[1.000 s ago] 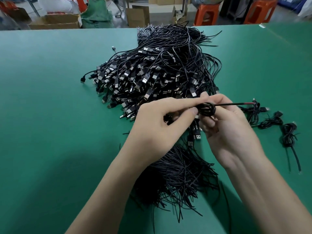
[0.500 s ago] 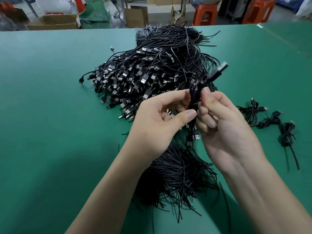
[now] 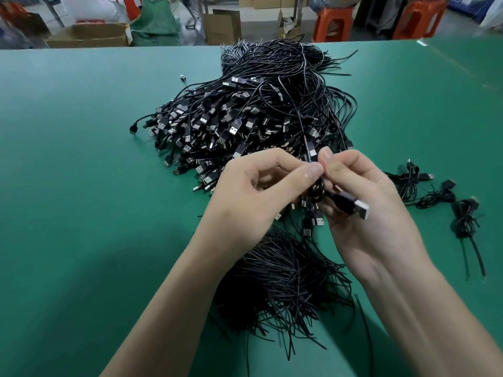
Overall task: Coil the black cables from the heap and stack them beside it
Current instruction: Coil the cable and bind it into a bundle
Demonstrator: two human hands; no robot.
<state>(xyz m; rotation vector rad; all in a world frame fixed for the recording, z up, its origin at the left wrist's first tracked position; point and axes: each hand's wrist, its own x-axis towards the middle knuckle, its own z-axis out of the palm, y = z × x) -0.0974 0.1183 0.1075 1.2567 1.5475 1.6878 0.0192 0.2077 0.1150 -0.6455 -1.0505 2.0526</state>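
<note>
One light, floppy cable coil [image 3: 317,191] pinched between left hand [image 3: 253,191] and right hand [image 3: 375,235], looks springy, so I'd hold the wraps, not the plug [image 3: 358,208].

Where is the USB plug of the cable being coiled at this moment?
Head view, right of centre: the USB plug lies across the right hand, just right of the small coil pinched with the left hand, before the cable heap.
</note>
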